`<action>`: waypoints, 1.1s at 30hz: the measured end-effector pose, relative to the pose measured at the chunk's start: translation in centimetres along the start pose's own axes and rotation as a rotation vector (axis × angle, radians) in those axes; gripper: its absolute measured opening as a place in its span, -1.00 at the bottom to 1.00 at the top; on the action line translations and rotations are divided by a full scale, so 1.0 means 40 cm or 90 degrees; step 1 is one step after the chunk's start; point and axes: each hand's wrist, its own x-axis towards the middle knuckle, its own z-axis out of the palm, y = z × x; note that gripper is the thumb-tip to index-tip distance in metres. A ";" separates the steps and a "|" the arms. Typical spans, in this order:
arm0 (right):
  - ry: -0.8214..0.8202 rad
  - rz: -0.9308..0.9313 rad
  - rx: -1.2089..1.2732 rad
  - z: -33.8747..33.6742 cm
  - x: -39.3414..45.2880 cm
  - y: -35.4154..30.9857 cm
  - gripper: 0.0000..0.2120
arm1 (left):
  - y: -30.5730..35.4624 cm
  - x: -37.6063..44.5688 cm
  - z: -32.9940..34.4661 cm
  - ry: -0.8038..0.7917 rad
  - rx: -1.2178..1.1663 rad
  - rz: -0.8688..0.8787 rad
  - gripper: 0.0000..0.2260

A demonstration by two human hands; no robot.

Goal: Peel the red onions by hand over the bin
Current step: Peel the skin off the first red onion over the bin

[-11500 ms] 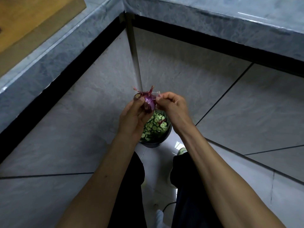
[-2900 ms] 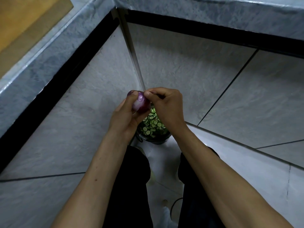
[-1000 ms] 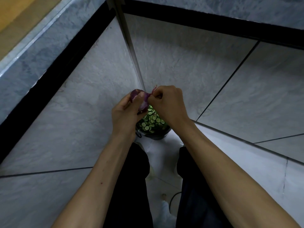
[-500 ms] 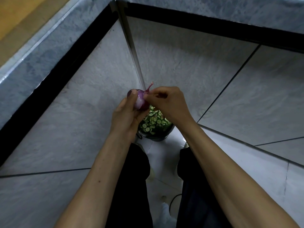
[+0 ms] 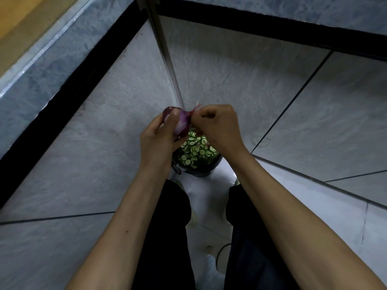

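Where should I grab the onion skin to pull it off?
Pinch the loose skin tip sticking up at the top right of the red onion, coming from the right, as the right hand does. That flap already stands free, so it probably tears away easily while the left hand holds the bulb over the bin.

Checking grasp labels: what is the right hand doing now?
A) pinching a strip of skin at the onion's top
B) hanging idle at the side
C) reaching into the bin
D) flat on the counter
A: the right hand has its fingers curled, pinching a strip of skin at the red onion, which the left hand holds above the bin.
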 end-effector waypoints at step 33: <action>-0.045 0.070 0.151 0.013 -0.005 0.040 -0.85 | -0.015 0.030 -0.021 -0.076 -0.128 -0.167 -0.77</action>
